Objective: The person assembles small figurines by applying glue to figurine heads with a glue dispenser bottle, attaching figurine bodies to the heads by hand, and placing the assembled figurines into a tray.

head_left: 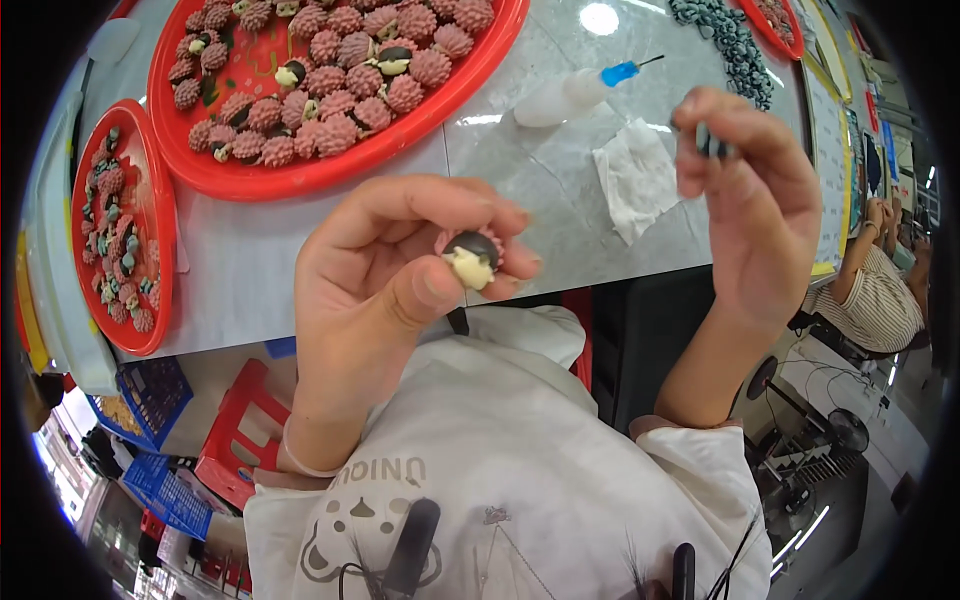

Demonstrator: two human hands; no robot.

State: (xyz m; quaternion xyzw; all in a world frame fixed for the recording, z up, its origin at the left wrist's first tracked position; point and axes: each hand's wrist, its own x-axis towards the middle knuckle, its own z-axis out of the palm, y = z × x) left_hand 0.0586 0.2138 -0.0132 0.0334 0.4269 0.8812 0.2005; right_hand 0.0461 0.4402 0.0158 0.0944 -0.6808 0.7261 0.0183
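My left hand (385,285) pinches a small pink spiky toy figure (474,257) with a dark cap and a cream face, held between thumb and fingertips just in front of my chest. Raised at the right, my right hand (748,200) grips a small grey-blue piece (706,140) at its fingertips. The two hands are apart, roughly level, over the near edge of the grey table (540,170).
A big red tray (330,165) of several pink spiky figures lies at the back; a smaller red tray (160,250) sits left. A glue bottle with a blue nozzle (575,92), a crumpled tissue (638,178), a pile of grey pieces (728,40). Another person (875,290) sits at right.
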